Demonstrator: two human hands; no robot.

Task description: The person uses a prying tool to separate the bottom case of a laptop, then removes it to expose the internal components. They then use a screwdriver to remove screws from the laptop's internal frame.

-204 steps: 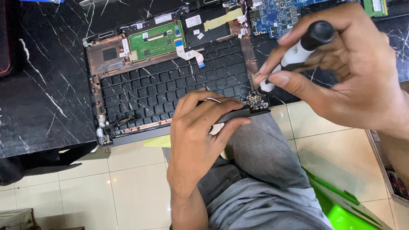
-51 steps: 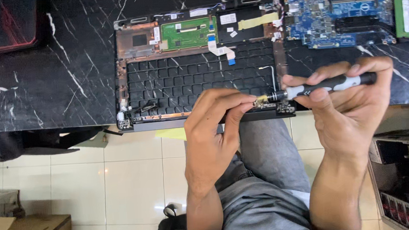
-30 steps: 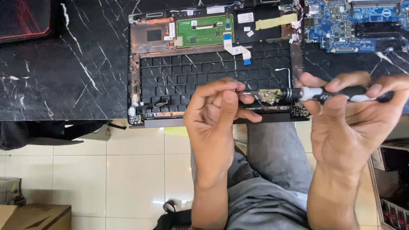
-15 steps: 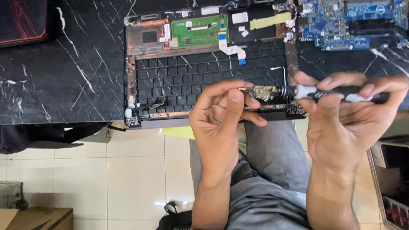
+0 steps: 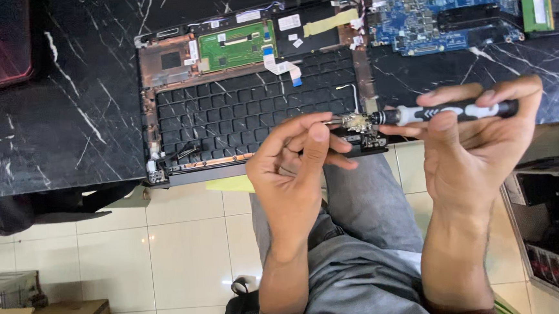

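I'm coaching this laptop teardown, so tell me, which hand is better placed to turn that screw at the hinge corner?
The right hand: it already grips the screwdriver, whose tip sits at the small bracket. The left hand only pinches that bracket steady.

The table (image 5: 64, 125) is black stone veined with thin white streaks. On it the open laptop shell (image 5: 250, 100) shows a grid of black key backs inside a coppery brown frame. Above the keys sits a green circuit board (image 5: 235, 44), and beside that a black panel with a pale yellow strip of tape (image 5: 329, 23) and small white labels. A white ribbon cable (image 5: 280, 66) with blue ends crosses the shell. Right of the shell lies a blue circuit board (image 5: 439, 11), then a green memory stick (image 5: 535, 0). The screwdriver (image 5: 451, 111) is black with white bands. Below the table, the floor tiles (image 5: 168, 248) are cream, the trousers (image 5: 363, 262) grey.
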